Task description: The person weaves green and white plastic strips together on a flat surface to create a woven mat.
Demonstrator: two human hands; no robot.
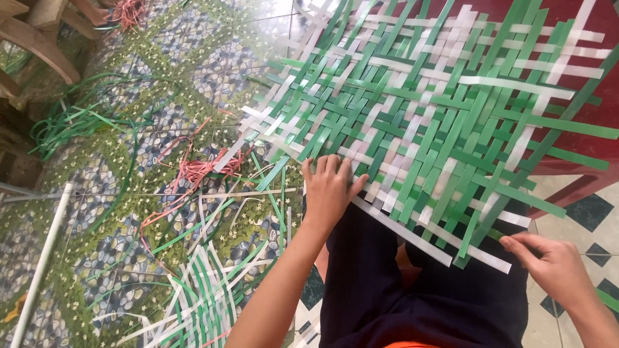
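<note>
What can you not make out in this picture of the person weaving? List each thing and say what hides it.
- Woven mat: far and right parts cut off by the top and right edges of the head view.
- Right hand: fingertips fold over a white strip; the grip is hidden.
- Left hand: palm lies flat, covering the weave beneath.
- Red table: mostly hidden under the mat.
- Loose strips on the floor: ends cut off at the bottom edge.

- A floor covering (116, 258) printed with pebbles, green bands and small white flowers carried the loose material; bare tile (590, 212) with dark diamonds showed at the right
- Loose green strips (71, 122) lay tangled at the left; green and white strips (200, 296) lay fanned near the bottom
- A pink bundle (200, 169) rested mid-floor; a white pipe (40, 264) lay along the left edge
</note>
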